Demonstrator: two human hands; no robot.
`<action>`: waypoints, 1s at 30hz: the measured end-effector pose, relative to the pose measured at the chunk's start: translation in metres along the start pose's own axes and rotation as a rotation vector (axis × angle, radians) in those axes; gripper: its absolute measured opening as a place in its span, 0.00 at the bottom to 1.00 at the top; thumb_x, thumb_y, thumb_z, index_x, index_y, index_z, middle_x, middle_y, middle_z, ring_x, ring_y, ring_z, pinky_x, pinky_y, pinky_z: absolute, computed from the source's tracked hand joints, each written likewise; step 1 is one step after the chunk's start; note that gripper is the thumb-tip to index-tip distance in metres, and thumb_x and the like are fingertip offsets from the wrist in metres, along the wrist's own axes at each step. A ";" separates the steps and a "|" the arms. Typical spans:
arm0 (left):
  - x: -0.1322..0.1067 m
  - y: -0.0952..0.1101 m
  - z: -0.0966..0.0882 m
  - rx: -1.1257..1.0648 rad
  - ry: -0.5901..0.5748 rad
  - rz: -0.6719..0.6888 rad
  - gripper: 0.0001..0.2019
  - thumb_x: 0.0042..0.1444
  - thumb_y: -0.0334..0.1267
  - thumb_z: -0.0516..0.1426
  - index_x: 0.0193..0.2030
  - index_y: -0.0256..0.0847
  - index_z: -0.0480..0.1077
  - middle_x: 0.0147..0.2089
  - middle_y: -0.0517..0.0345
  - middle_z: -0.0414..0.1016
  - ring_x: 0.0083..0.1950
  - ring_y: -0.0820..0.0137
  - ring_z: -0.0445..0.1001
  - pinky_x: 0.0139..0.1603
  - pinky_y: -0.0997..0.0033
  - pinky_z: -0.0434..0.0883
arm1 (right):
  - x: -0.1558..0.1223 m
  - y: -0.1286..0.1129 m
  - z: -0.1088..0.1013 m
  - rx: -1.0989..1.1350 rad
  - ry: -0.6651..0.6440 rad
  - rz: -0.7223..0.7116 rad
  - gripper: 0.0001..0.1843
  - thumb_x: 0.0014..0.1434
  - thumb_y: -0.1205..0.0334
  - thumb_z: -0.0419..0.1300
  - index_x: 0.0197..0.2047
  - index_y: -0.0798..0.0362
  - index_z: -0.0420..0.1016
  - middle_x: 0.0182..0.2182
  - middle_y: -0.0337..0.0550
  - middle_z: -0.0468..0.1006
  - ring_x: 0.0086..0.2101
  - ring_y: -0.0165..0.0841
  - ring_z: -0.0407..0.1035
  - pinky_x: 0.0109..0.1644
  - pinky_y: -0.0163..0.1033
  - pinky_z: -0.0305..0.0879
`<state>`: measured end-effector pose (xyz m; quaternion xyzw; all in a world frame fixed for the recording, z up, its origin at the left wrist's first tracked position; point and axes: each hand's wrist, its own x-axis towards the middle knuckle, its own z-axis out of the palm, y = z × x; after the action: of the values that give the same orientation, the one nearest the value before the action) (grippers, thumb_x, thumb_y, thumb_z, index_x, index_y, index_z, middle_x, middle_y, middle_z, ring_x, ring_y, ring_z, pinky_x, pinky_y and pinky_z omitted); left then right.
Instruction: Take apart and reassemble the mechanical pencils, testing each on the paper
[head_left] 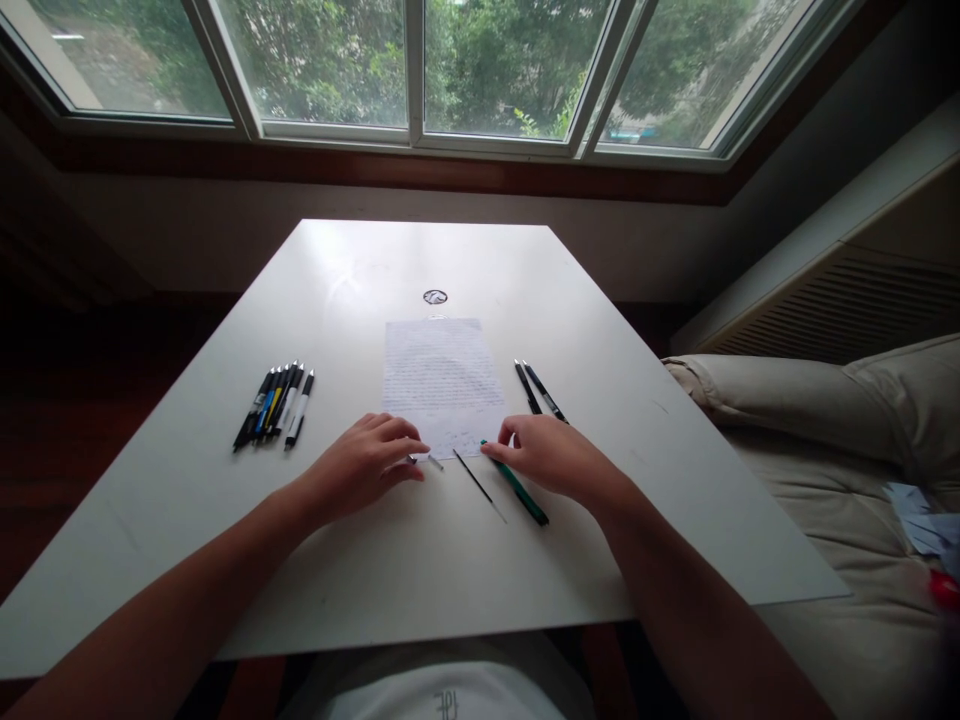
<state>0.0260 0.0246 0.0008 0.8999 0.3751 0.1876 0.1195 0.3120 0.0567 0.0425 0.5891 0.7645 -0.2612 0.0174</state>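
One sheet of paper [442,385] lies on the white table [187,500], covered in faint lines of handwriting. Everything else sits around it. Left of the paper, well apart from it, is a tight row of pens [274,405]. There seem to be six, dark-bodied with some blue, yellow and white parts, though they overlap too closely for a sure count. Just right of the paper lie two black pens [538,390], side by side and slanted. Beyond the paper's far edge is one round grommet [435,297] set in the table.

At the paper's near edge are three loose pieces. One green pen [525,497] is slim and dark green and lies on a slant. One thin black refill [478,483] lies just left of it and almost parallel to it. One small part [433,461] is dark with a silver tip.

Both forearms come in from the near side, palms down. The left hand [367,465] rests at the paper's near left corner with its fingers curled, thumb and forefinger pinching the small part. The right hand [551,455] rests at the near right corner, fingers bent, with the forefinger laid on the green pen's upper end. Whether it grips the pen or only touches it cannot be told.
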 end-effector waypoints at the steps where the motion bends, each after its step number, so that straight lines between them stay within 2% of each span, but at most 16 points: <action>1: 0.000 0.001 0.000 0.001 0.000 0.000 0.13 0.63 0.41 0.60 0.54 0.46 0.74 0.50 0.51 0.75 0.49 0.62 0.71 0.52 0.60 0.67 | 0.000 0.000 0.001 0.000 -0.003 0.004 0.20 0.60 0.40 0.59 0.35 0.49 0.77 0.33 0.43 0.81 0.31 0.36 0.72 0.28 0.36 0.55; 10: 0.000 0.004 -0.002 0.034 0.039 -0.046 0.14 0.66 0.43 0.56 0.55 0.44 0.73 0.51 0.50 0.76 0.50 0.61 0.72 0.49 0.60 0.69 | 0.001 -0.002 0.009 -0.033 0.008 -0.009 0.17 0.62 0.45 0.58 0.35 0.48 0.76 0.33 0.42 0.81 0.30 0.35 0.72 0.27 0.35 0.55; 15: 0.000 0.002 -0.003 0.042 0.089 -0.091 0.13 0.67 0.41 0.55 0.55 0.42 0.73 0.50 0.50 0.77 0.49 0.61 0.73 0.49 0.59 0.70 | -0.001 -0.005 0.006 -0.039 0.030 0.004 0.19 0.62 0.43 0.56 0.35 0.49 0.76 0.33 0.43 0.81 0.31 0.35 0.72 0.29 0.36 0.55; 19: 0.000 0.002 -0.003 0.041 0.097 -0.108 0.13 0.67 0.41 0.56 0.54 0.42 0.73 0.50 0.50 0.78 0.49 0.61 0.73 0.49 0.59 0.69 | 0.000 -0.008 0.005 -0.015 -0.005 0.020 0.20 0.59 0.41 0.59 0.36 0.50 0.77 0.33 0.43 0.81 0.31 0.35 0.73 0.30 0.37 0.56; 24: 0.001 0.005 -0.005 0.046 0.089 -0.105 0.13 0.67 0.41 0.55 0.54 0.41 0.73 0.50 0.50 0.77 0.48 0.62 0.73 0.49 0.59 0.70 | 0.005 -0.008 0.007 -0.003 -0.039 0.044 0.17 0.59 0.46 0.60 0.35 0.51 0.78 0.32 0.44 0.80 0.29 0.34 0.72 0.28 0.36 0.56; 30: 0.002 0.007 -0.005 0.038 0.110 -0.088 0.13 0.67 0.41 0.55 0.54 0.41 0.73 0.49 0.49 0.77 0.48 0.61 0.74 0.48 0.59 0.71 | 0.007 -0.003 0.006 0.128 -0.033 0.002 0.18 0.61 0.48 0.57 0.33 0.53 0.77 0.30 0.45 0.80 0.28 0.35 0.73 0.27 0.36 0.58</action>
<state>0.0294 0.0213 0.0086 0.8730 0.4237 0.2242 0.0898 0.3052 0.0603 0.0362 0.5856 0.7450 -0.3193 -0.0077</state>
